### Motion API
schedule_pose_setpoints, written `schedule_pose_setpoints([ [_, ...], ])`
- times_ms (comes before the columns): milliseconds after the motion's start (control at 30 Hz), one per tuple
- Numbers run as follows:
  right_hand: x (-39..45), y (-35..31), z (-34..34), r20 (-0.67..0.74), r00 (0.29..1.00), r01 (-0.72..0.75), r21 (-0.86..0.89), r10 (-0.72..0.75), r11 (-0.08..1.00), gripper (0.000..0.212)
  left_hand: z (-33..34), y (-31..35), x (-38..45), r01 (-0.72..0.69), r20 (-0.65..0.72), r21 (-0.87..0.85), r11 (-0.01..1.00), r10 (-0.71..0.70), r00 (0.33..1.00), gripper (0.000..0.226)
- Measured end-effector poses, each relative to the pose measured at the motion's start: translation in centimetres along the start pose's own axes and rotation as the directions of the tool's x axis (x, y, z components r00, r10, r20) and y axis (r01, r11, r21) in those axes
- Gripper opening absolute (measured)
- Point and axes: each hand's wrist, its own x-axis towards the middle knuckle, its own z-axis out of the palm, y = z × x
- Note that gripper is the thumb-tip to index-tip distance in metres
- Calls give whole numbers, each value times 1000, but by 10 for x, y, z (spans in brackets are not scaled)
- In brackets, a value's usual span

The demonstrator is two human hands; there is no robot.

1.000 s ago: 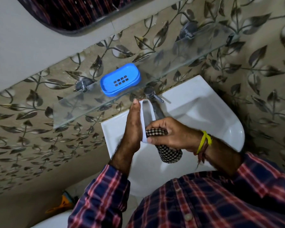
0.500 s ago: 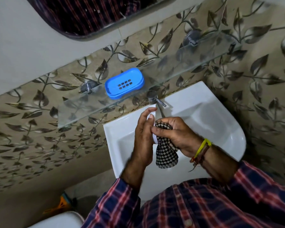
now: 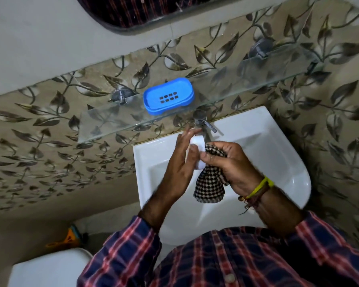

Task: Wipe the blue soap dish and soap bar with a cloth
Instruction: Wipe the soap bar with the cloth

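Left hand point(image 3: 181, 162) wrapped about a white soap bar point(image 3: 197, 151), fingers along its far side, thumb across its near face, bar standing roughly on end. Right hand point(image 3: 230, 164) just beside it, curled round a bunched black-and-white checked cloth point(image 3: 209, 183), thumb and cloth pressed to the right side of the bar. Loose end of the cloth hanging down below the right hand, toward the body. Yellow and brown threads point(image 3: 257, 190) tied round the right wrist. Red-and-navy plaid sleeves point(image 3: 120, 253) running back from both wrists.

Beneath both hands, a white sink point(image 3: 282, 162), hands held above its basin and apart from it. Just beyond the fingertips of the left hand, a chrome tap point(image 3: 201, 120) with a short lever pointing right. Further out past the tap and slightly left of the left hand, a blue soap dish point(image 3: 168, 96), resting upright on a glass shelf point(image 3: 104, 125), with drain slots in its floor and holding nothing. Shelf fixed by metal brackets point(image 3: 118, 96) to a wall of leaf-patterned tiles point(image 3: 39, 141). Beyond the shelf, the lower edge of a mirror point(image 3: 133, 13). Well to the left of the left arm and nearer the body, a white rounded fixture point(image 3: 48, 270), kind unclear, and by it something small and orange point(image 3: 68, 239), too blurred to make out.
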Motion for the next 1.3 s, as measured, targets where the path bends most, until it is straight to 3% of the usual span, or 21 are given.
schedule_pose_setpoints([
  [33,0,-1,0,27,999,-41,67,39,997,26,3,-8,-4,-59,-4,-3,998,59,998,48],
  [133,-4,-2,8,49,996,-75,102,70,992,29,16,-22,-8,-41,-99,-222,974,19,995,36],
  [300,-10,3,14,91,995,59,-125,-48,990,19,17,-25,1,2,-256,-258,966,-70,964,52],
  [400,-12,6,16,65,995,82,-132,-74,988,14,13,-20,5,44,-210,-187,981,-83,974,61],
  [500,-6,4,18,23,997,81,-50,-80,995,6,12,-19,-1,-52,-131,-189,981,27,991,65],
  [567,-3,2,19,36,997,67,-40,-66,997,14,12,-24,-6,-42,-96,-191,981,24,995,62],
  [667,-4,5,16,109,992,75,-139,-60,987,5,11,-26,-5,56,-175,-158,986,-83,981,55],
  [800,-7,9,11,210,976,140,-375,-63,917,15,6,-9,6,285,-142,-402,870,-367,919,57],
  [867,-11,16,15,192,981,128,-470,-40,873,8,1,-3,13,440,-143,-380,814,-521,841,71],
  [933,-15,21,21,124,991,106,-409,-60,906,10,-5,-1,17,512,-110,-299,806,-562,820,89],
  [1000,-13,21,25,63,993,116,-388,-99,914,10,-7,0,14,458,-63,-352,816,-508,859,94],
  [1100,-6,12,23,60,992,123,-381,-108,916,7,4,-11,-1,324,-77,-409,853,-386,919,82],
  [1200,-6,12,23,176,976,195,-421,-131,886,13,7,-15,-6,340,-82,-509,791,-437,896,77],
  [1300,-6,10,20,361,921,336,-550,-145,765,11,-5,-11,1,402,-68,-587,703,-537,841,74],
])
